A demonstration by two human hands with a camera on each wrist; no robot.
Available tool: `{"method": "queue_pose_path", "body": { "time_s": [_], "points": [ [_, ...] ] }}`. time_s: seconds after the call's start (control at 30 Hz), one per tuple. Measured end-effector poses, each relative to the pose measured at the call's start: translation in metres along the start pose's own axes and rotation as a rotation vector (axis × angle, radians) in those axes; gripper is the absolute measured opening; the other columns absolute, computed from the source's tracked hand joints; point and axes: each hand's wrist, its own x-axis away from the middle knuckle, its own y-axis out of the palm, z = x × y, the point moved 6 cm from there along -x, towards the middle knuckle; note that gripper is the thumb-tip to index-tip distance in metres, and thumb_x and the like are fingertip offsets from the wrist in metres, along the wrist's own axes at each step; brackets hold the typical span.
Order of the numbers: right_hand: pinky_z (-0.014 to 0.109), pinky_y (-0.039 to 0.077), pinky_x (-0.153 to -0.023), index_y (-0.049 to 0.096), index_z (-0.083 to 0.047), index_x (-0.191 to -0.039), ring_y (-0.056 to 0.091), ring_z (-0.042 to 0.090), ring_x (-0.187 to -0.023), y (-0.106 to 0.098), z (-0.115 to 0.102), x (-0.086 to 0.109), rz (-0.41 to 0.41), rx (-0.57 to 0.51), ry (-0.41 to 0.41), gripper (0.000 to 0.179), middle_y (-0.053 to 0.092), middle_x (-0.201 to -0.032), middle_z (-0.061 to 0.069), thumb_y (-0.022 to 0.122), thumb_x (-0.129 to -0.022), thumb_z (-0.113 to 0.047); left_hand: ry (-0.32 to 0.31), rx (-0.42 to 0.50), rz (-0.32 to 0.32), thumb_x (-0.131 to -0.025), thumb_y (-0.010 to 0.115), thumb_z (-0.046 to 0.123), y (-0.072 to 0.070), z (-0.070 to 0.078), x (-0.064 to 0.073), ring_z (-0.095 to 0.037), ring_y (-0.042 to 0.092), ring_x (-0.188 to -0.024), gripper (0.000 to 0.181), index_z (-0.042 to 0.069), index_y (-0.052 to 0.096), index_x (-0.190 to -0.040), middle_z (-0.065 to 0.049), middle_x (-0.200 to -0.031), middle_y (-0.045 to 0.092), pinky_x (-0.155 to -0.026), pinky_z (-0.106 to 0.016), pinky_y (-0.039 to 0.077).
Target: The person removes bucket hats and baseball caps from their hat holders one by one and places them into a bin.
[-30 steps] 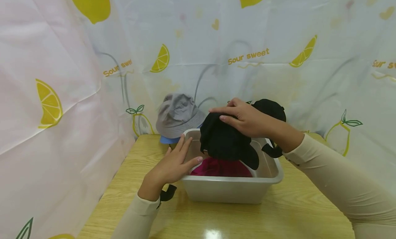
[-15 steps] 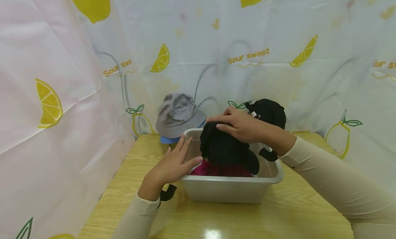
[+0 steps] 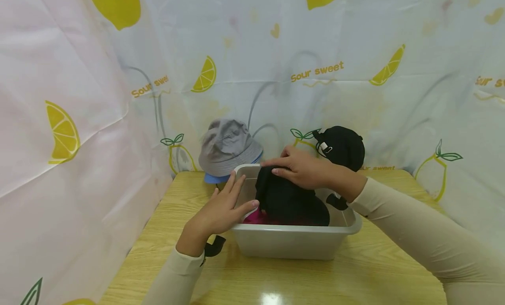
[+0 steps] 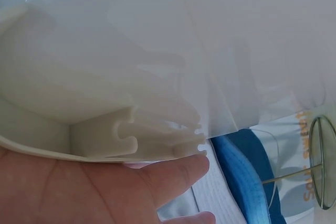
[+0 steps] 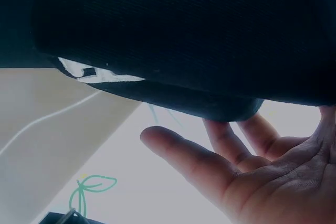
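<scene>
My right hand [image 3: 301, 167] holds a black baseball cap [image 3: 289, 200] from above, low inside a pale plastic bin [image 3: 292, 243]. In the right wrist view, the cap [image 5: 173, 35] fills the top, with a white patch on its inside; the index finger points out straight while other fingertips tuck behind the fabric. Beneath the cap, a magenta cloth item [image 3: 254, 217] shows at the bin's near left. My left hand [image 3: 218, 211] rests along the bin's left rim with fingers straight and spread. In the left wrist view, its fingers [image 4: 178, 179] lie against the bin's outer side.
Behind the bin at left, a grey bucket hat [image 3: 229, 147] stands over something blue [image 3: 215, 179]. Another black cap [image 3: 347, 147] sits upright at the back right. A lemon-print curtain [image 3: 252, 55] closes off the back and left of the wooden table [image 3: 307, 283].
My right hand has lowered the black cap deeper into the bin, covering most of the magenta item. The left hand has stayed in place on the rim.
</scene>
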Motion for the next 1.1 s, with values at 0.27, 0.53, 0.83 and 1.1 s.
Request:
{"method": "queue_pose_path", "body": {
  "time_s": [0.27, 0.53, 0.83, 1.1],
  "points": [
    [0.033, 0.045, -0.076, 0.058, -0.037, -0.148, 0.050, 0.019, -0.088, 0.017, 0.003, -0.005, -0.042, 0.022, -0.023, 0.040, 0.055, -0.109, 0.008, 0.054, -0.109, -0.032, 0.001, -0.007, 0.002, -0.095, 0.041, 0.081, 0.001, -0.002, 0.000, -0.035, 0.021, -0.158, 0.099, 0.021, 0.010, -0.169, -0.008, -0.175, -0.006, -0.123, -0.071, 0.004],
    [0.033, 0.045, -0.075, 0.057, -0.034, -0.149, 0.050, 0.019, -0.086, 0.033, 0.005, -0.010, -0.098, 0.038, -0.019, 0.041, 0.053, -0.105, 0.008, 0.053, -0.109, -0.034, 0.003, -0.013, 0.000, -0.096, 0.040, 0.081, 0.001, -0.004, -0.001, -0.035, 0.023, -0.158, 0.099, 0.021, 0.010, -0.169, -0.007, -0.175, -0.007, -0.123, -0.071, 0.005],
    [0.045, 0.052, -0.095, 0.057, -0.030, -0.150, 0.058, 0.022, -0.103, 0.051, 0.005, -0.016, -0.163, 0.076, -0.039, 0.042, 0.059, -0.123, 0.012, 0.051, -0.109, -0.036, 0.009, -0.020, 0.003, -0.096, 0.039, 0.081, 0.001, -0.004, -0.001, -0.036, 0.022, -0.158, 0.098, 0.022, 0.008, -0.168, -0.009, -0.175, -0.007, -0.123, -0.071, 0.006],
    [0.054, 0.045, -0.112, 0.058, -0.024, -0.150, 0.055, 0.030, -0.127, 0.066, 0.000, -0.020, -0.191, 0.098, -0.122, 0.042, 0.059, -0.143, 0.013, 0.053, -0.109, -0.034, 0.013, -0.016, 0.001, -0.097, 0.039, 0.080, 0.001, -0.004, -0.001, -0.035, 0.022, -0.158, 0.097, 0.022, 0.008, -0.169, -0.009, -0.175, -0.008, -0.123, -0.071, 0.006]
  ]
}}
